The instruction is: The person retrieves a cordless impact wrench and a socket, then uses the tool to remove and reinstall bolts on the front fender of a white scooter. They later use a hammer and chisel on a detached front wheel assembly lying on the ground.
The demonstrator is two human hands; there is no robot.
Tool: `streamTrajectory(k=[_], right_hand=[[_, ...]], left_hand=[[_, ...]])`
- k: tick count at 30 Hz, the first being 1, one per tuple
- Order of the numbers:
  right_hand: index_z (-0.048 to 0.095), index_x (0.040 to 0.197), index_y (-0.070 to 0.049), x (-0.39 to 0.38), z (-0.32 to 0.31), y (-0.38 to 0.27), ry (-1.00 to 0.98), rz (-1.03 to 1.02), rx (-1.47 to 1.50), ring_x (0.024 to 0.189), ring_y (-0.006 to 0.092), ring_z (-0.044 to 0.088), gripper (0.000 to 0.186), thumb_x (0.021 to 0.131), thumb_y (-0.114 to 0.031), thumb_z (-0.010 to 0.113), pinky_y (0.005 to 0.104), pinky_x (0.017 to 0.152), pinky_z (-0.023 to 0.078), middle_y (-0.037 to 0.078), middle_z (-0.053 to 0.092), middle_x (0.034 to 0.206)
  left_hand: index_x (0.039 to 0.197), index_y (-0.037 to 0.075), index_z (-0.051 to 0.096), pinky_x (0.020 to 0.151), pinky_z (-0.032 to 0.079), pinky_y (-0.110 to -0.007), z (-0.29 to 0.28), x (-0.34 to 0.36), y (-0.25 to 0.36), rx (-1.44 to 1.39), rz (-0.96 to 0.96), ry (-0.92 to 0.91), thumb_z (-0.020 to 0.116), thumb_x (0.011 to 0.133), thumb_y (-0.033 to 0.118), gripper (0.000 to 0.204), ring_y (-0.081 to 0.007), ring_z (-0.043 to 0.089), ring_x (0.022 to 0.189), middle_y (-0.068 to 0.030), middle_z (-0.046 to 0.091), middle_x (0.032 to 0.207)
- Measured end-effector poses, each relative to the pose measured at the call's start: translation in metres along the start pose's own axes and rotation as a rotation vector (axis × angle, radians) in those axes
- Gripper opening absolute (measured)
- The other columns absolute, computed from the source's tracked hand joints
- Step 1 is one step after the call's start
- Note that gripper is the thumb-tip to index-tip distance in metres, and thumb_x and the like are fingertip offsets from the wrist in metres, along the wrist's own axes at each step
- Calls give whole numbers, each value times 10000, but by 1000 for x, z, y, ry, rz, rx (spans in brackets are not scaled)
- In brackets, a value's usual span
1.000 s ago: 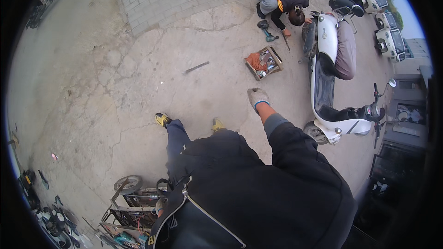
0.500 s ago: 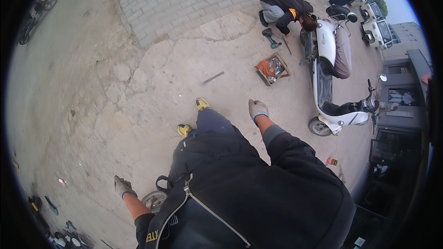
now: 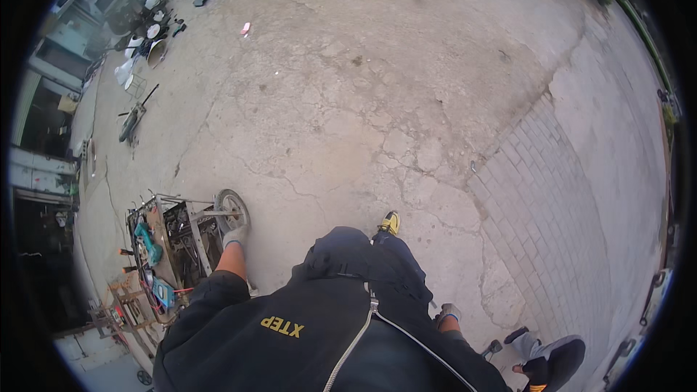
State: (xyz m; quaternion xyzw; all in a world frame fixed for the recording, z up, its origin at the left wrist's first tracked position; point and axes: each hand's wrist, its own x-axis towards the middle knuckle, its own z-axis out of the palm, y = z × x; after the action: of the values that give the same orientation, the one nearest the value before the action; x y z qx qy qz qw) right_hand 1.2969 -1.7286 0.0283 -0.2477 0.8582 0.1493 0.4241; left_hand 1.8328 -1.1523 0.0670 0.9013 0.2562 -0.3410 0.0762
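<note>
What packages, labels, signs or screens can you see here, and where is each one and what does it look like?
Logo print: on the dark jacket at the lower edge, a short row of yellow letters.
Handheld meter: on the tool cart by the left hand, blue case with a small pale screen.
No packages or signs are clear enough to tell.

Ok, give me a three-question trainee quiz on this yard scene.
1. True or false: the left hand wears a glove.
2. The left hand is nearest to: A) the cart wheel B) the brick paving C) the yellow shoe
3. Fill in: the right hand hangs beside the person's ___.

Key: 1 true; 2 A; 3 leg.
</note>
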Motion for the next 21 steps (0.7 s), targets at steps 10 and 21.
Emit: streamTrajectory(k=[10, 21], right_hand=[[529, 871, -155, -209, 109, -498, -188, -835, 14, 544, 141, 448, 200, 996, -311, 514, 331, 485, 363, -16, 494, 699], [664, 1078, -113, -422, 420, -515, -142, -935, -788, 556, 159, 495, 200, 936, -118, 523, 339, 501, 390, 41, 563, 751]], left_hand=[[1478, 31, 527, 1137, 406, -419, 111, -103, -49, -698, -519, 22, 631, 967, 386, 631, -315, 538, 1370, -169, 544, 1507], [1339, 36, 679, 1093, 460, -433, -17, 56, 33, -1172, -668, -8, 677, 929, 472, 599, -372, 592, 1319, -192, 634, 1428]])
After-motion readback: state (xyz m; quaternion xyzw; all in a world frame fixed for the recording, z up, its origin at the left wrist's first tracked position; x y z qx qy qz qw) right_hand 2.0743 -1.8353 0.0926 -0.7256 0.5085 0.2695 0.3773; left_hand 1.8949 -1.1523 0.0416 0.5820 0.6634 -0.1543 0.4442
